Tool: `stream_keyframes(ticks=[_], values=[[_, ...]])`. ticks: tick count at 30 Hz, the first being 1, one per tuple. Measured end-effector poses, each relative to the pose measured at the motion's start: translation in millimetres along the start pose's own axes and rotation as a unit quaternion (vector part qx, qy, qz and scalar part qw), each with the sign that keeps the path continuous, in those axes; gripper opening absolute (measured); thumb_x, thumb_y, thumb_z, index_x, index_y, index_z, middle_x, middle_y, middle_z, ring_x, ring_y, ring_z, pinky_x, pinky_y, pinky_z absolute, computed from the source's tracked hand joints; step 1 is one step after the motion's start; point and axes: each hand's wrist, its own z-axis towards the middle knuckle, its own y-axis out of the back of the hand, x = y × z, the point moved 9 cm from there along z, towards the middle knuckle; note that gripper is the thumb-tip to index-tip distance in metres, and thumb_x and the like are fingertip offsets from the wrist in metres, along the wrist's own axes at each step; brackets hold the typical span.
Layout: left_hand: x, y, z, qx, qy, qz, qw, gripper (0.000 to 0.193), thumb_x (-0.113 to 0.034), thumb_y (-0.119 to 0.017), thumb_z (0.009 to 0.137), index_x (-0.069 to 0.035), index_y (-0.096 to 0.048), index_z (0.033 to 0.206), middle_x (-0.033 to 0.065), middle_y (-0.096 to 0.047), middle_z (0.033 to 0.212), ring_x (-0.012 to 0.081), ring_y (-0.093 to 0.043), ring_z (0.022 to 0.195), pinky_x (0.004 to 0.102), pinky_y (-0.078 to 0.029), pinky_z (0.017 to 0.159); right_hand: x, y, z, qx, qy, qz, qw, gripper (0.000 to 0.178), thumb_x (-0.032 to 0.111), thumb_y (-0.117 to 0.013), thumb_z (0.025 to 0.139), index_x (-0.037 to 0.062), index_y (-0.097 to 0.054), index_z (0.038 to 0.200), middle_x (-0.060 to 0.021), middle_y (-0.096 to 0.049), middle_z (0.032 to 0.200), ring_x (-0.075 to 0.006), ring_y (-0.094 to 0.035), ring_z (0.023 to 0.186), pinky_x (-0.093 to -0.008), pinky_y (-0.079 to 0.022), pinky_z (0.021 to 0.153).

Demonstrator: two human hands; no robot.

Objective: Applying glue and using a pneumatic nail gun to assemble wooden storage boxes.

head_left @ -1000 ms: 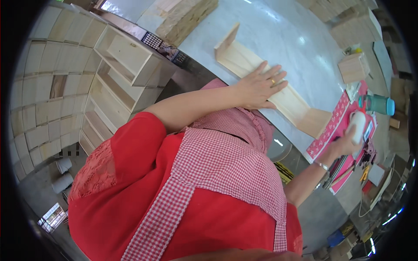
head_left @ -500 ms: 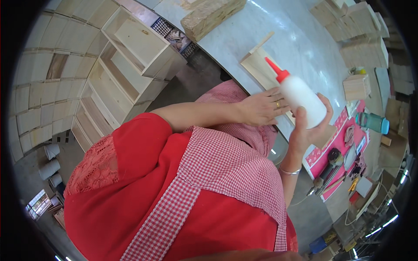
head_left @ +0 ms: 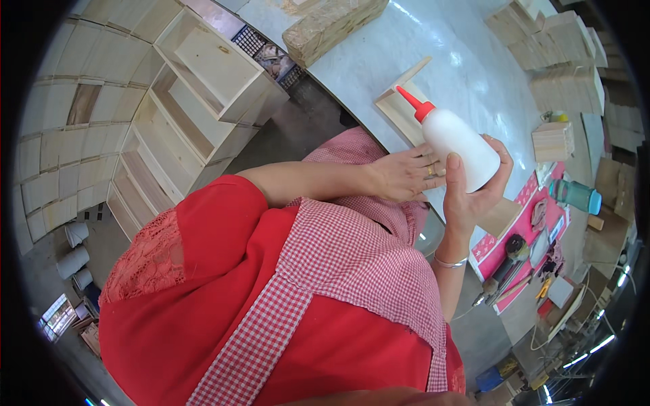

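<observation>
My right hand (head_left: 470,196) is wrapped round a white squeeze glue bottle (head_left: 460,149) with a red pointed nozzle. The bottle is tilted, its nozzle up and to the left, above a wooden frame piece (head_left: 401,116) on the table. My left hand (head_left: 406,173), with a ring on one finger, lies with its fingers stretched out at the near end of that wood. The bottle partly covers the wood and sits close to the left fingertips. Beyond my right wrist, a flat wooden end (head_left: 500,218) shows near the table edge.
A tape-wrapped block (head_left: 332,32) lies on the pale table (head_left: 467,74). Stacked wooden pieces (head_left: 565,40) stand at the far right. A pink mat (head_left: 493,252) bears brushes and tools beside a teal-lidded jar (head_left: 575,195). Stacked wooden drawers (head_left: 210,61) rise on the left.
My right hand has moved the glue bottle a little to the left, so the nozzle is now further left over the wood. My left hand stays almost in place.
</observation>
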Motion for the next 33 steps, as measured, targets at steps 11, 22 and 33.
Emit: stream_keyframes(ticks=[11, 22, 33], values=[[-3, 5, -4, -0.079, -0.018, 0.013, 0.997, 0.065, -0.043, -0.054, 0.093, -0.006, -0.041, 0.145, 0.0191, -0.033, 0.154, 0.0308, -0.023, 0.148, 0.0512, -0.011, 0.122, 7, -2, 10, 0.001, 0.037, -0.026, 0.999, 0.053, 0.011, -0.08, 0.082, -0.0008, -0.048, 0.124, -0.012, -0.055, 0.118, -0.0207, -0.057, 0.107, -0.033, -0.048, 0.093], [-6, 14, -2, -0.096, -0.023, 0.046, 0.994, 0.066, -0.043, -0.059, 0.09, -0.006, -0.043, 0.143, 0.0198, -0.036, 0.151, 0.0331, -0.028, 0.145, 0.0527, -0.02, 0.118, -6, 3, 37, -0.052, 0.04, -0.058, 0.996, 0.055, 0.013, -0.082, 0.08, -0.0003, -0.05, 0.122, -0.0118, -0.055, 0.117, -0.0207, -0.058, 0.104, -0.0326, -0.051, 0.088], [-12, 16, -2, -0.09, -0.026, 0.046, 0.995, 0.067, -0.043, -0.059, 0.09, -0.004, -0.044, 0.143, 0.0208, -0.037, 0.15, 0.0346, -0.03, 0.144, 0.0534, -0.022, 0.117, -7, 9, 30, -0.047, 0.011, -0.038, 0.998, 0.058, 0.012, -0.084, 0.077, -0.0014, -0.05, 0.123, -0.0127, -0.056, 0.115, -0.0209, -0.058, 0.103, -0.0328, -0.05, 0.087]])
